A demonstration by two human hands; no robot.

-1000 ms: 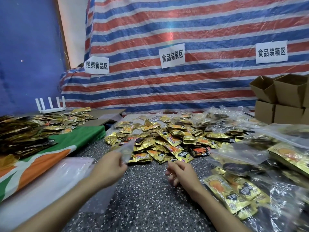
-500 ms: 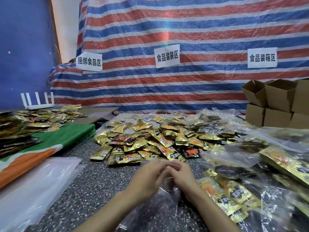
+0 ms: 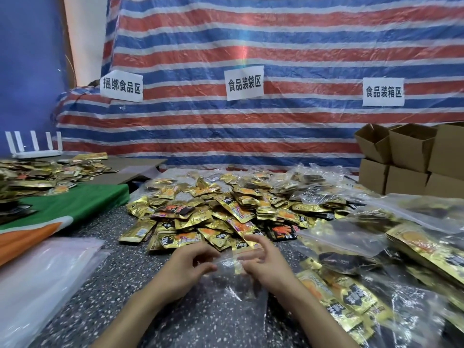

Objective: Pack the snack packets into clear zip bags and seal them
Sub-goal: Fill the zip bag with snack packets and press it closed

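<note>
Zip bag [image 3: 227, 293] edge between left hand [image 3: 185, 268], right hand [image 3: 267, 266]; packets [image 3: 226, 212] just beyond

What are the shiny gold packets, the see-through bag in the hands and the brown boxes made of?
The snack packets look like glossy foil-coated film: they gleam gold and crinkle. The clear zip bag seems thin soft plastic: the speckled table shows through its wrinkles. The boxes look like matt brown cardboard, flaps folded open.
</note>
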